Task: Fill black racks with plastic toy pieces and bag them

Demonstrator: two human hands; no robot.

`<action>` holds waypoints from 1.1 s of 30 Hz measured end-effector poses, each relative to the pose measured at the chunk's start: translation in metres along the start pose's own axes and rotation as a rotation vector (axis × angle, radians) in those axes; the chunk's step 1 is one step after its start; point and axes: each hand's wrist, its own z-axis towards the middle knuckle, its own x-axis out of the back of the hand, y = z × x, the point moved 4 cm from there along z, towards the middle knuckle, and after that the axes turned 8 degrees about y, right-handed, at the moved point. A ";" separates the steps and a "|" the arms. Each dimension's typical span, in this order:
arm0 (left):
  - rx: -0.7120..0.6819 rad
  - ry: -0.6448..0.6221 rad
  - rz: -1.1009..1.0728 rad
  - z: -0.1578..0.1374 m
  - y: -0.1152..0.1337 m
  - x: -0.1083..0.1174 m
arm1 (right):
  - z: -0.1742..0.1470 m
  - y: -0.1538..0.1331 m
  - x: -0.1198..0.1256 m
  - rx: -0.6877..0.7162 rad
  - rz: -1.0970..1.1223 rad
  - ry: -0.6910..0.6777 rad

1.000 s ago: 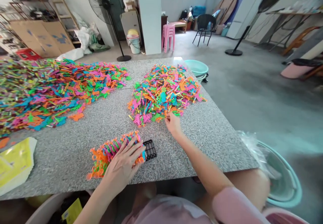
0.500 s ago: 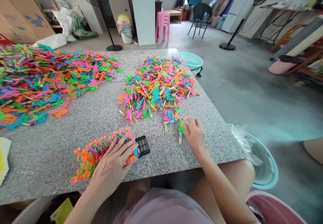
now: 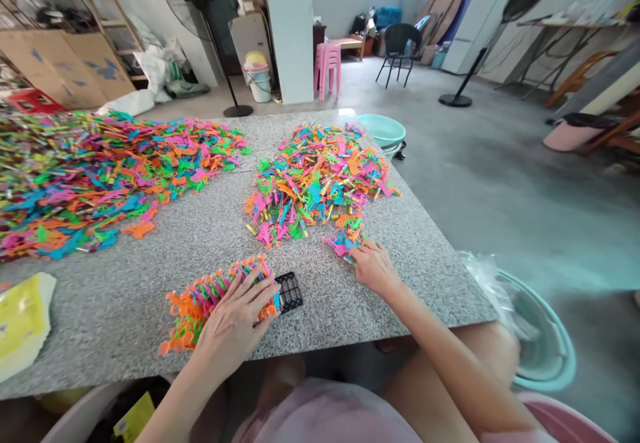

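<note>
My left hand [image 3: 240, 310] lies with its fingers stretched out over a tight row of small bright plastic toys [image 3: 200, 300]. The row stands on edge in a black lattice tray [image 3: 290, 292], whose bare right end sticks out past my fingertips. Beyond the tray, my right hand [image 3: 377, 270] has its fingers drawn together at a small cluster of the same toys [image 3: 345, 240], in pink, blue, orange and green. Its fingertips seem to pinch one toy, mostly hidden under them. Just behind lies a large heap of toys [image 3: 320, 176], several with clear tubes.
A longer heap of toys [image 3: 110, 176] covers the table's far left. Yellow printed packaging [image 3: 25, 323] lies at the left edge. Teal basins [image 3: 383, 128] stand past the table's right side, one with clear plastic bags [image 3: 500, 296]. Two standing fans [image 3: 455, 100] are on the floor.
My right hand has moved left to the small cluster; the green toy with the tube no longer lies apart beside it. My left hand stays on the row. The view has tilted up slightly.
</note>
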 end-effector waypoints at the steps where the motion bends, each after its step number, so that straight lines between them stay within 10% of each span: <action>1: -0.003 0.002 0.001 0.000 0.000 0.000 | 0.001 -0.002 0.001 -0.039 -0.009 0.010; 6: 0.001 -0.011 0.006 0.001 0.001 0.001 | 0.021 -0.003 -0.009 -0.302 0.133 -0.135; 14: 0.053 -0.052 -0.033 0.001 0.001 0.000 | 0.009 -0.005 -0.024 -0.370 0.942 -0.143; 25: 0.057 -0.132 -0.052 0.003 0.003 0.006 | 0.043 -0.116 -0.057 -0.064 0.835 -0.037; 33: 0.019 -0.119 -0.012 0.003 0.004 0.005 | 0.053 -0.142 -0.042 0.144 0.536 -0.176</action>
